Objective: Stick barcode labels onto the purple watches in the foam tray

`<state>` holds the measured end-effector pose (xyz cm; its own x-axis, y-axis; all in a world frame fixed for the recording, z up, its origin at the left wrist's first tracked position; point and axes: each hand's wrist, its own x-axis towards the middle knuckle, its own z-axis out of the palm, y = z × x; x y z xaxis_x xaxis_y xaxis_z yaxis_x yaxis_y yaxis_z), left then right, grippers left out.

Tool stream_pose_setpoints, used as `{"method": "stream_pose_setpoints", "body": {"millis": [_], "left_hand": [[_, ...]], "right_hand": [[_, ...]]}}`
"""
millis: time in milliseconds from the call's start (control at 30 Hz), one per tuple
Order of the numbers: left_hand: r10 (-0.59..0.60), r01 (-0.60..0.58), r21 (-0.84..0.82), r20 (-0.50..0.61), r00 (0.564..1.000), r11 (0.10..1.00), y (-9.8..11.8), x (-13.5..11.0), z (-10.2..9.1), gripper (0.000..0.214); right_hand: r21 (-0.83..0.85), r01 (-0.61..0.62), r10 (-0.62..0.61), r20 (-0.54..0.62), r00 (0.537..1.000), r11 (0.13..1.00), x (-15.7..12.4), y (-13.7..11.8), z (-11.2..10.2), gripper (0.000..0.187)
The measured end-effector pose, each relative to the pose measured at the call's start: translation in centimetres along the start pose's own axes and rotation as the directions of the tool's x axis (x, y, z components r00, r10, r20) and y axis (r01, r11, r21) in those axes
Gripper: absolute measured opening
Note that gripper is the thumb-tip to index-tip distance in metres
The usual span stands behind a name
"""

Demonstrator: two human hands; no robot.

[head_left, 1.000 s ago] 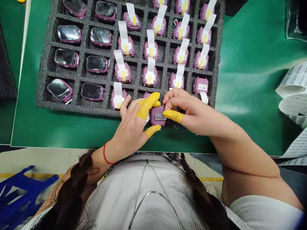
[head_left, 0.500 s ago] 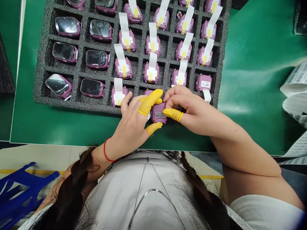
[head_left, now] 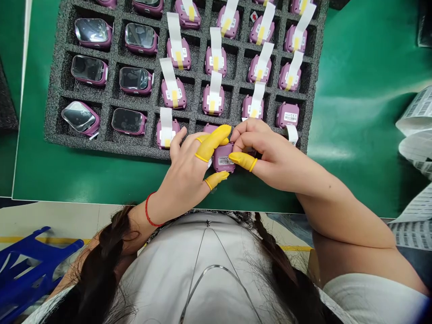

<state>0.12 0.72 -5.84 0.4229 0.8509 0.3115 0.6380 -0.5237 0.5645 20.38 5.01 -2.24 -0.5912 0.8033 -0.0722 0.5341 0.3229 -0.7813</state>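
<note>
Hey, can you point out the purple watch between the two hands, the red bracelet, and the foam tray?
Purple watch (head_left: 223, 157): head view, middle of its back.
Red bracelet (head_left: 146, 208): head view, left-hand curve of the cord.
Foam tray (head_left: 84, 143): head view, bare near rim.

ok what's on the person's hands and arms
The left hand has yellow finger cots with rolled rims and a thin red bracelet. The right hand has a yellow thumb cot; a short white sleeve shows on that arm.

Green tabletop (head_left: 354, 90) carries a dark grey compartmented foam tray (head_left: 108, 148); looped white label strips (head_left: 416, 112) lie at right
</note>
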Motion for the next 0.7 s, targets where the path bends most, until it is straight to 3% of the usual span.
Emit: {"method": "stream_pose_setpoints", "body": {"millis": [233, 333, 433, 533, 700], "left_hand": [[0.001, -0.001, 0.007, 0.001, 1.0, 1.0, 0.0, 0.0, 0.0, 0.055], [0.008, -0.008, 0.004, -0.008, 1.0, 1.0, -0.1, 0.0, 0.0, 0.054], [0.022, -0.022, -0.005, -0.017, 1.0, 1.0, -0.1, -0.1, 0.0, 0.058], [0.041, -0.042, -0.016, -0.032, 0.999, 0.999, -0.2, -0.2, 0.1, 0.061], [0.051, -0.051, -0.011, -0.058, 0.997, 0.999, -0.3, -0.3, 0.3, 0.061]], "right_hand": [[-0.12, 0.046, -0.051, -0.045, 0.998, 0.992, -0.2, -0.4, 0.5, 0.012], [-0.303, 0.083, -0.123, -0.115, 0.986, 0.949, -0.5, -0.7, 0.5, 0.014], [-0.431, 0.044, -0.162, -0.24, 0.957, 0.901, -0.9, -0.4, -0.1, 0.018], [-0.365, 0.011, -0.131, -0.306, 0.943, 0.931, -0.9, 0.3, -0.1, 0.023], [-0.253, 0.03, -0.086, -0.214, 0.973, 0.967, -0.1, 0.9, 1.9, 0.047]]}}
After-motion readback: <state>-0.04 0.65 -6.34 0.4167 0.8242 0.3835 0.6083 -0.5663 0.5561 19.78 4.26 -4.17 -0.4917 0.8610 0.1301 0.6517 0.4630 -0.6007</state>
